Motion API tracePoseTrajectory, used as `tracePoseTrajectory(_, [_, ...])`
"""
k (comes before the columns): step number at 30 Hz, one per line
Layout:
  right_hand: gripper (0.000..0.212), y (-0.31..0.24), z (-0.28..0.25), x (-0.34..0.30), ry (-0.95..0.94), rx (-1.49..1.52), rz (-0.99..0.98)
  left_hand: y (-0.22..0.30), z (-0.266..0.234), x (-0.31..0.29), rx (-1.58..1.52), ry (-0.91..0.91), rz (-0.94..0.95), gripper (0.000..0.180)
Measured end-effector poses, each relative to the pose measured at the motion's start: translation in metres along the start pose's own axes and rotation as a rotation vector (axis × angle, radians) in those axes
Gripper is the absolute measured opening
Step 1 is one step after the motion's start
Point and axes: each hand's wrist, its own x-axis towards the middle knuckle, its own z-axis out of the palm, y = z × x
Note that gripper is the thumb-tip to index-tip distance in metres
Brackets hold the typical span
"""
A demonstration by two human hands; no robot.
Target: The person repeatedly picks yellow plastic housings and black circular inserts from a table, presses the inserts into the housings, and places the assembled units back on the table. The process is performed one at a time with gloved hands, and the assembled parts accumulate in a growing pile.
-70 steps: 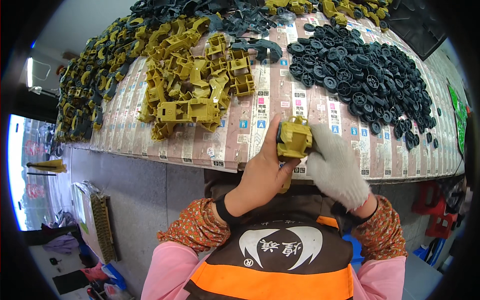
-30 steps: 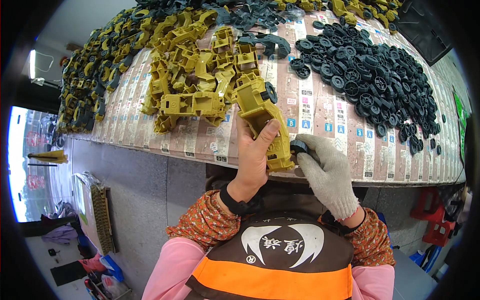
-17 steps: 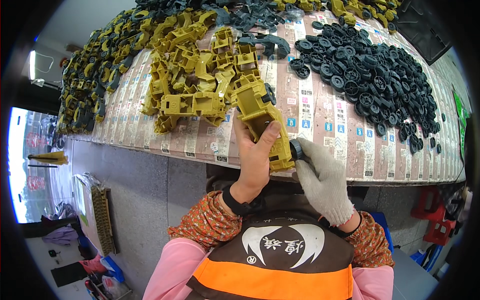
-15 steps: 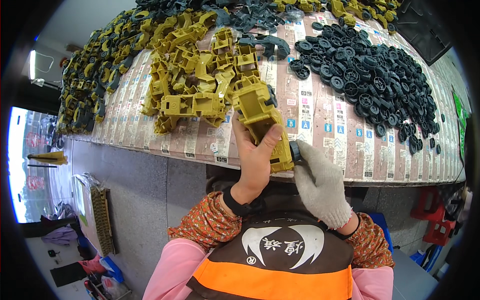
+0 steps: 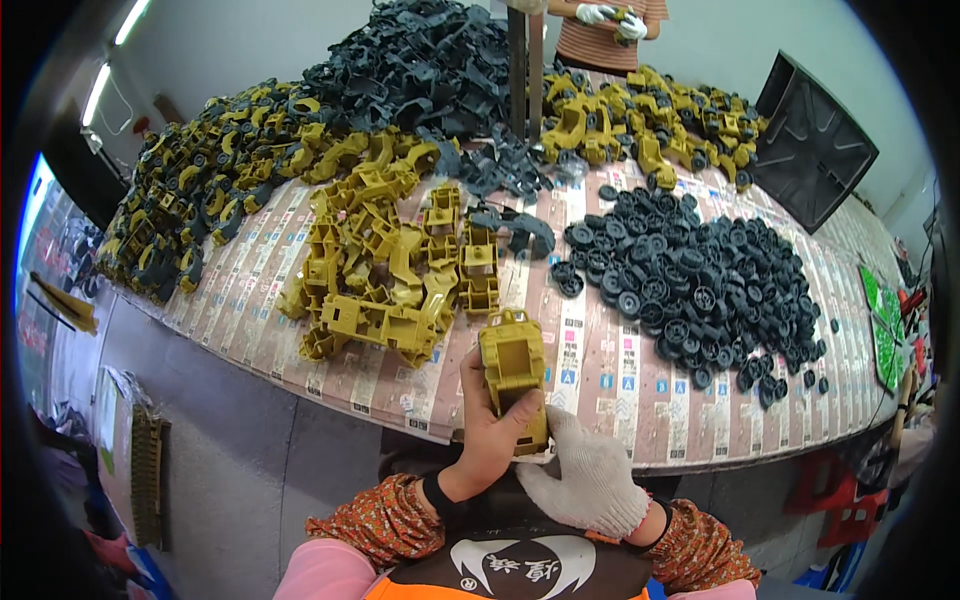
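A yellow plastic toy truck body (image 5: 513,362) is held upright near the table's front edge. My bare left hand (image 5: 490,435) grips it from the left, thumb across its front. My right hand (image 5: 590,480), in a whitish knitted glove, is closed against the body's lower right end, its fingertips partly hidden there. Whether a wheel lies under the glove cannot be seen. Just beyond my left hand lies a pile of loose yellow toy bodies (image 5: 380,322). To the right spreads a heap of dark toy wheels (image 5: 690,285).
Dark plastic parts (image 5: 415,75) are heaped at the back. Yellow toys with wheels fill the far left (image 5: 190,190) and the back right (image 5: 600,120). A black crate (image 5: 815,150) stands tilted at right. Across the table, another person's gloved hands (image 5: 615,20) hold a part.
The view has tilted up, bringing the table's far side and a co-worker into sight. The dark wheel at the truck body's lower right, seen earlier by my gloved fingers, no longer shows.
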Motion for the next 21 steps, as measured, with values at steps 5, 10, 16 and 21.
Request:
tracePoseTrajectory(5, [0.069, 0.023, -0.004, 0.048, 0.147, 0.157, -0.029, 0.016, 0.004, 0.015, -0.233, -0.106, -0.022, 0.087])
tracePoseTrajectory(10, [0.05, 0.018, -0.064, 0.115, -0.051, 0.732, 0.3, 0.03, -0.04, 0.029, -0.092, -0.063, 0.074, 0.075])
tracePoseTrajectory(16, [0.046, 0.064, -0.151, 0.244, 0.104, 0.892, 0.076, 0.045, -0.071, 0.015, -0.051, 0.023, -0.047, 0.046])
tracePoseTrajectory(21, [0.03, 0.062, -0.201, 0.348, 0.372, 0.6, -0.278, 0.058, -0.092, 0.004, 0.017, 0.073, -0.019, 0.034])
